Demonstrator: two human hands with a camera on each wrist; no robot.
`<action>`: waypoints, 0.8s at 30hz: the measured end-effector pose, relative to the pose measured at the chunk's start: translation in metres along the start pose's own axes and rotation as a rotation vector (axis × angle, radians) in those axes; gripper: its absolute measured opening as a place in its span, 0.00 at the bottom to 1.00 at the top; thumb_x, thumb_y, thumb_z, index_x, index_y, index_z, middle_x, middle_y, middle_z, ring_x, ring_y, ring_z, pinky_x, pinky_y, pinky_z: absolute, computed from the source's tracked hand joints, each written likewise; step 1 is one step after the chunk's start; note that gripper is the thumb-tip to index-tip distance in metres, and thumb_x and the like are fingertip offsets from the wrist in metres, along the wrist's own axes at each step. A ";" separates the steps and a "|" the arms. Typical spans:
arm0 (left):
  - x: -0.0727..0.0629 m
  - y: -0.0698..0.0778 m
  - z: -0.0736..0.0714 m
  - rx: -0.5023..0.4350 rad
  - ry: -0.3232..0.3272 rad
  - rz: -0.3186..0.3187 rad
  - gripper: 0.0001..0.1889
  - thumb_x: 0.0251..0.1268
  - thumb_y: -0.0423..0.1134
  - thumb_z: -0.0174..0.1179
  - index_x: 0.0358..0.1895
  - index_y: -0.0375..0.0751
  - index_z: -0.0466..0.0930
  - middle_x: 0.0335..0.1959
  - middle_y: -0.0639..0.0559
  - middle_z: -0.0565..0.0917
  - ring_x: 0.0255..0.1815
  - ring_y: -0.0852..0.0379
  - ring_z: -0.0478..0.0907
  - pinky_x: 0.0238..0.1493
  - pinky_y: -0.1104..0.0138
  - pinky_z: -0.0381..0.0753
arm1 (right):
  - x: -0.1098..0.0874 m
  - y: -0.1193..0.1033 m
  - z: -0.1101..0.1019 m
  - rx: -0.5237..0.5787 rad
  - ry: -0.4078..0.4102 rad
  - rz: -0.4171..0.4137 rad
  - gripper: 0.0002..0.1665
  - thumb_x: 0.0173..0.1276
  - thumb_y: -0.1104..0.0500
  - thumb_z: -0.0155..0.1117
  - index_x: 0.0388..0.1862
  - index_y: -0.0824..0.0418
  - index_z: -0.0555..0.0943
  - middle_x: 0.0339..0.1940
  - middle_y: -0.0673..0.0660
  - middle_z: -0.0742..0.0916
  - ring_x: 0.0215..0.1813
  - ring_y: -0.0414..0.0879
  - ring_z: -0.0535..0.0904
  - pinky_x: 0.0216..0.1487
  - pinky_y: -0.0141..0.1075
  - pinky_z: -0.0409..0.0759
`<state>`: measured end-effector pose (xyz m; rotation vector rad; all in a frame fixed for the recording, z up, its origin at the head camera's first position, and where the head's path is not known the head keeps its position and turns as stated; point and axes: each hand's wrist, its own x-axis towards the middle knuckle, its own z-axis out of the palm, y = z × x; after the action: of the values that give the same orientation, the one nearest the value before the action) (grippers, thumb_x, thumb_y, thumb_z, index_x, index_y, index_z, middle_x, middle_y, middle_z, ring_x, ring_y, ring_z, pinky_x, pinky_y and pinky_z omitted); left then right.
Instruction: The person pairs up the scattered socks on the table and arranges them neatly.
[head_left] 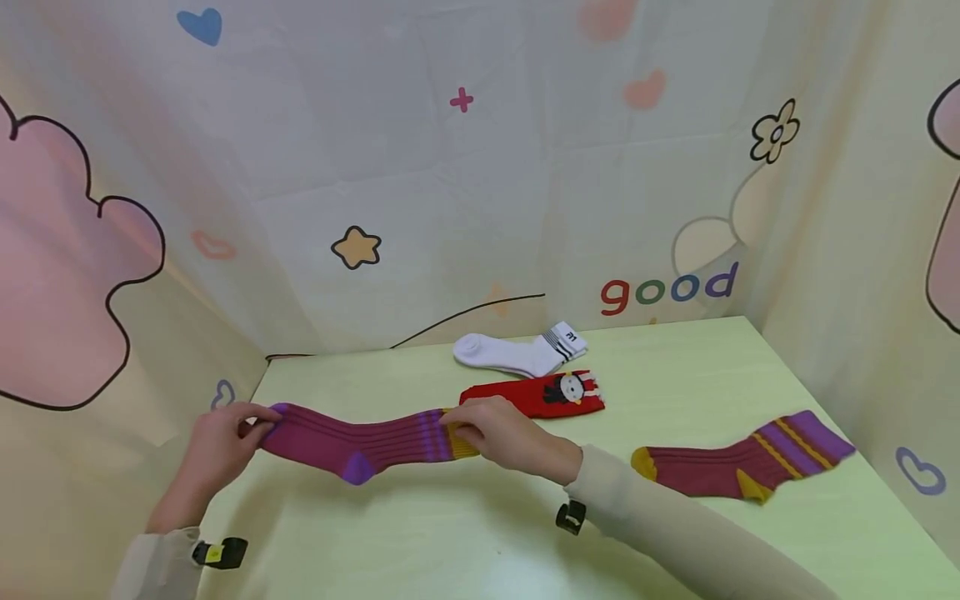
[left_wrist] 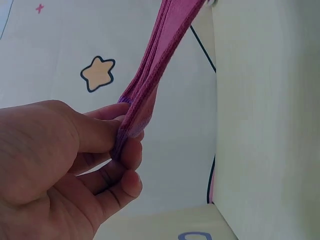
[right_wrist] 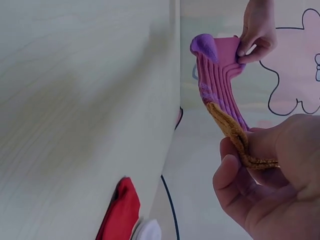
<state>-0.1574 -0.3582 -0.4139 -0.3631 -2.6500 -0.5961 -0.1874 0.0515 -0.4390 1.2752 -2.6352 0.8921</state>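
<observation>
Stretched between both hands above the table is a maroon ribbed sock (head_left: 322,437) with a purple heel, purple stripes and a mustard cuff. My left hand (head_left: 221,450) pinches its purple toe end between thumb and fingers, as the left wrist view also shows at the toe (left_wrist: 122,132). At the other end my right hand (head_left: 517,442) pinches the mustard cuff (right_wrist: 235,135). In the right wrist view the cuff's edge folds between thumb and fingers, and the heel (right_wrist: 204,47) points toward the table side.
A second maroon sock (head_left: 705,471) with mustard toe and heel lies flat at the right of the table (head_left: 360,550). Behind my right hand lie a red sock (head_left: 536,396) with a cartoon figure and a white sock (head_left: 502,354) with dark stripes. A printed curtain (head_left: 450,183) stands behind.
</observation>
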 end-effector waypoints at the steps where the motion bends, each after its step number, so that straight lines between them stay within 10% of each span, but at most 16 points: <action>1: 0.000 0.002 0.001 -0.009 -0.004 0.001 0.07 0.59 0.23 0.70 0.39 0.37 0.90 0.34 0.41 0.87 0.22 0.62 0.76 0.23 0.68 0.74 | -0.003 0.002 -0.002 0.001 0.001 0.005 0.16 0.72 0.64 0.68 0.57 0.58 0.87 0.47 0.51 0.88 0.45 0.43 0.80 0.47 0.30 0.82; 24: 0.003 0.059 0.055 -0.230 -0.183 -0.031 0.08 0.63 0.27 0.70 0.43 0.39 0.89 0.33 0.50 0.86 0.22 0.62 0.77 0.23 0.68 0.75 | -0.075 0.046 -0.043 0.021 0.072 0.128 0.15 0.70 0.65 0.70 0.54 0.59 0.88 0.50 0.52 0.90 0.45 0.44 0.82 0.45 0.33 0.83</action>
<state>-0.1587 -0.2812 -0.4379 -0.4630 -2.7704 -0.9223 -0.1805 0.1487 -0.4484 1.0667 -2.6825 0.9662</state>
